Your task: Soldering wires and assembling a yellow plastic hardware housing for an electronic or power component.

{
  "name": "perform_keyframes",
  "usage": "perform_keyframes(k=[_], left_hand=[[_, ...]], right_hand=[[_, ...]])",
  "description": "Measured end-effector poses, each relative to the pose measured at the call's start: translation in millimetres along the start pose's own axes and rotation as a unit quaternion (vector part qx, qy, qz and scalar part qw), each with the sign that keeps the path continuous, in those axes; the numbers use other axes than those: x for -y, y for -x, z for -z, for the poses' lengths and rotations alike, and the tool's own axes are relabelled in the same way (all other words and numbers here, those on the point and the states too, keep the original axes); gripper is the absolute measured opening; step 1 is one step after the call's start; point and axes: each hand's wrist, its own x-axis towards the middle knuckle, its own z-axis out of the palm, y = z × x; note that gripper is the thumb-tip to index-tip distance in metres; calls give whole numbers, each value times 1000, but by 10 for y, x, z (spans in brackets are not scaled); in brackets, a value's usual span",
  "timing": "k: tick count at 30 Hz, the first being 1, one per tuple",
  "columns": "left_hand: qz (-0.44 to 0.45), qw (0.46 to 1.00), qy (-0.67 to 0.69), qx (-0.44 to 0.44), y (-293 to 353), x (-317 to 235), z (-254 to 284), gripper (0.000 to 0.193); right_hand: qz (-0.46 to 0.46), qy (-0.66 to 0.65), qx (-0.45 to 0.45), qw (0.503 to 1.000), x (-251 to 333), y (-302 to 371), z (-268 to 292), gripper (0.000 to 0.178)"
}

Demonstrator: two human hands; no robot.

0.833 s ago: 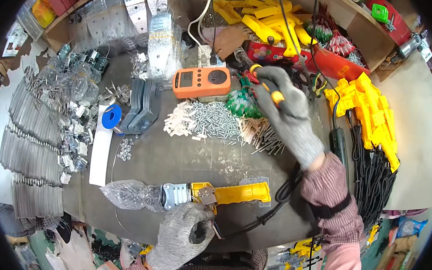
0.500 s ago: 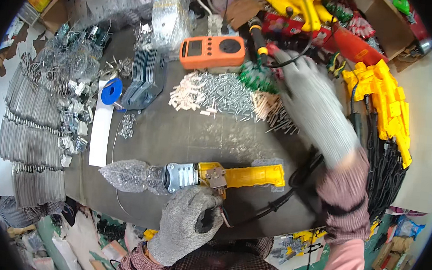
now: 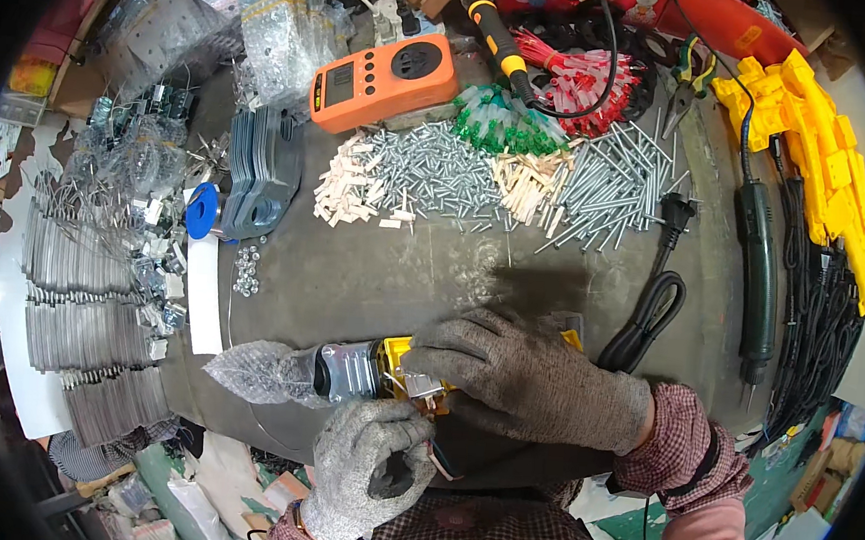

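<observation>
A yellow hand-held tool with a silver metal front lies on the dark round table, its tip wrapped in clear bubble plastic. My right hand, in a grey glove, lies over the yellow handle and grips it. My left hand, also gloved, is curled at the near edge just below the tool's middle, pinching small wires there. A black cord lies coiled to the right of my right hand.
An orange meter, a soldering iron, heaps of screws and nails, green and red plugs and pliers fill the far side. Yellow tool shells and a dark green tool lie right. Metal brackets stack left.
My right hand has left the soldering iron at the back, come down across the table and closed over the yellow handle. The left hand stays at the tool's middle.
</observation>
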Motion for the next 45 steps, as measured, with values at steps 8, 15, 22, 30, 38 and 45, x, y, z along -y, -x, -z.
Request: perform_keyframes(k=[8,15,22,30,38,45], left_hand=[[4,1000,-22,-2,-8,-28,5,38],[10,997,-71,-27,13,-137,-41,38],[89,989,-110,-34,-82,-365,-127,28],[29,985,-162,-47,-38,-253,-221,28],[-22,984,-154,-90,82,-212,-276,33],[-29,978,-182,-95,115,-141,-218,39]], right_hand=[[-9,43,-35,998,28,-27,-29,39],[-15,47,-23,999,72,-43,49,41],[27,68,-40,997,28,-13,-88,44],[21,101,-51,993,72,24,-126,36],[33,141,-50,988,64,39,-100,38],[17,109,-41,993,37,42,-171,41]])
